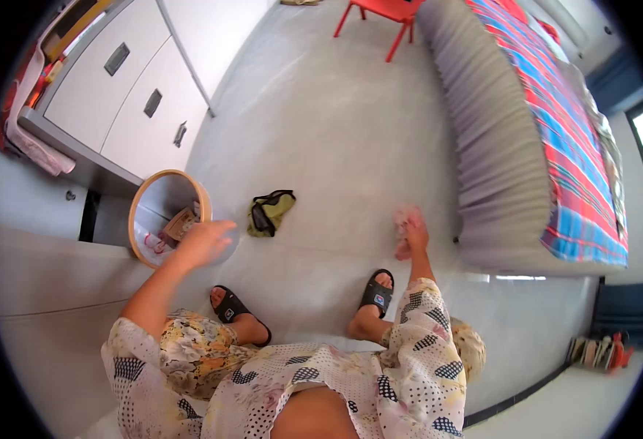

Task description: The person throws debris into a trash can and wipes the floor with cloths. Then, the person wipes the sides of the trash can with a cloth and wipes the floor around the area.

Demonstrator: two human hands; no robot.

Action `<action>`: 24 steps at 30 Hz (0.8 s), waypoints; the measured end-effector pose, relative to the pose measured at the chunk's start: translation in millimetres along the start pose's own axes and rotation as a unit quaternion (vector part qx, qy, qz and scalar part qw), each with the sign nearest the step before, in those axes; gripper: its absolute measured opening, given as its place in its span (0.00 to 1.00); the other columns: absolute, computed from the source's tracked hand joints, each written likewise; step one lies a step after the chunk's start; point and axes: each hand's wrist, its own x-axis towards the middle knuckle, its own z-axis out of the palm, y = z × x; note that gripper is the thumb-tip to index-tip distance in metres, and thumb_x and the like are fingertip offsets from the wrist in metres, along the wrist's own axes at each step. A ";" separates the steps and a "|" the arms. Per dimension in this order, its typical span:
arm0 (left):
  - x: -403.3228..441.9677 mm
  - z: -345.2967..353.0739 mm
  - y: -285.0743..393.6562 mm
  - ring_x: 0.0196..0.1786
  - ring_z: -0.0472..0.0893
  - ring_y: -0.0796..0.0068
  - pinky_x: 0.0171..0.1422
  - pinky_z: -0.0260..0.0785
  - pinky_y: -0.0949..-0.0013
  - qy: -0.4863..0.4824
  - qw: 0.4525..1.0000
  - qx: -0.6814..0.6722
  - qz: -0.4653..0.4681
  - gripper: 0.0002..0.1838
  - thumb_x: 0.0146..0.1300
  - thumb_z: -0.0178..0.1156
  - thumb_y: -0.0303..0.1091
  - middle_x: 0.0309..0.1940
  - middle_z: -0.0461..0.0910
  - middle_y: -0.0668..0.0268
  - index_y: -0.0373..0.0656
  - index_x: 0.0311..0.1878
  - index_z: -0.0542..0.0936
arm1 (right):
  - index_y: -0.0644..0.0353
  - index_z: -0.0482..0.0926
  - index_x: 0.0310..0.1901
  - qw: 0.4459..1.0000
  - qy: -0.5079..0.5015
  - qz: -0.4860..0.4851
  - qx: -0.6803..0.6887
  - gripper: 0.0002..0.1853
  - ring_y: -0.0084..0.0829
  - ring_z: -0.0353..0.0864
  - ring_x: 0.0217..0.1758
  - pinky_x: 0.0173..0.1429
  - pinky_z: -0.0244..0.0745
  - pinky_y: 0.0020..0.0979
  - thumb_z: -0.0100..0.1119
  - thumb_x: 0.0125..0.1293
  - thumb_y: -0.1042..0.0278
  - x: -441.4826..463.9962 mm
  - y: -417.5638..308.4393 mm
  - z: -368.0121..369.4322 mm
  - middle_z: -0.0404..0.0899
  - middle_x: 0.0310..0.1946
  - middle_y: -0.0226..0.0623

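Note:
In the head view, my right hand is low over the floor at the right, closed on a crumpled pink cloth-like piece. Blur hides its exact kind. My left hand is in front of the rim of a round waste bin, fingers stretched to the right, with nothing visible in them. Whether it touches the rim I cannot tell. Inside the bin are a brown packet and pink and white scraps. A green and black cloth item lies on the floor between my hands.
White drawers stand at the left behind the bin. A bed with a plaid cover runs along the right. A red chair is at the far end. Several books stand at the lower right. My sandalled feet are below.

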 end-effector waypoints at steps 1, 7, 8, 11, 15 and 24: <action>2.6 7.1 8.7 0.55 0.78 0.56 0.61 0.66 0.45 -0.031 0.990 0.136 -0.034 0.22 0.59 0.60 0.31 0.51 0.79 0.55 0.42 0.58 0.76 | 0.50 0.76 0.58 1.000 -0.016 0.011 -0.018 0.25 0.43 0.81 0.50 0.50 0.77 0.39 0.61 0.58 0.53 0.0 15.8 2.4 0.83 0.44 0.46; 37.1 50.9 74.1 0.72 0.62 0.47 0.65 0.45 0.20 -0.107 0.885 0.450 -0.048 0.29 0.60 0.57 0.31 0.70 0.63 0.52 0.46 0.67 0.69 | 0.53 0.62 0.68 0.932 -0.012 0.040 -0.361 0.38 0.56 0.61 0.70 0.73 0.52 0.53 0.60 0.56 0.48 -52.5 -36.5 0.1 0.63 0.66 0.58; 46.2 55.7 78.0 0.71 0.62 0.45 0.65 0.47 0.22 -0.108 0.894 0.433 -0.031 0.30 0.60 0.58 0.32 0.70 0.63 0.51 0.45 0.67 0.68 | 0.52 0.61 0.68 0.924 -0.020 0.042 -0.381 0.38 0.57 0.59 0.71 0.75 0.48 0.55 0.59 0.56 0.48 -56.2 -45.6 -1.1 0.62 0.66 0.58; 80.4 75.4 66.8 0.72 0.60 0.43 0.66 0.55 0.30 -0.168 0.936 0.309 -0.027 0.34 0.61 0.58 0.35 0.73 0.58 0.51 0.46 0.71 0.62 | 0.52 0.62 0.67 0.936 0.019 0.061 -0.345 0.38 0.54 0.62 0.69 0.75 0.49 0.55 0.60 0.55 0.50 -60.3 -46.2 6.6 0.65 0.63 0.54; 129.8 137.4 5.2 0.71 0.61 0.38 0.64 0.66 0.42 -0.124 0.964 0.196 -0.133 0.39 0.61 0.61 0.37 0.74 0.54 0.51 0.50 0.74 0.56 | 0.48 0.62 0.67 0.938 0.061 0.034 -0.338 0.37 0.53 0.60 0.70 0.64 0.66 0.55 0.59 0.55 0.51 -63.6 -38.6 11.7 0.63 0.65 0.48; 198.9 248.0 -18.3 0.48 0.74 0.51 0.46 0.77 0.58 0.004 0.970 0.184 -0.160 0.36 0.55 0.61 0.27 0.49 0.68 0.54 0.49 0.70 0.64 | 0.47 0.62 0.69 0.922 0.004 0.071 -0.381 0.38 0.51 0.56 0.73 0.61 0.69 0.56 0.59 0.55 0.51 -56.9 -34.1 17.5 0.58 0.69 0.49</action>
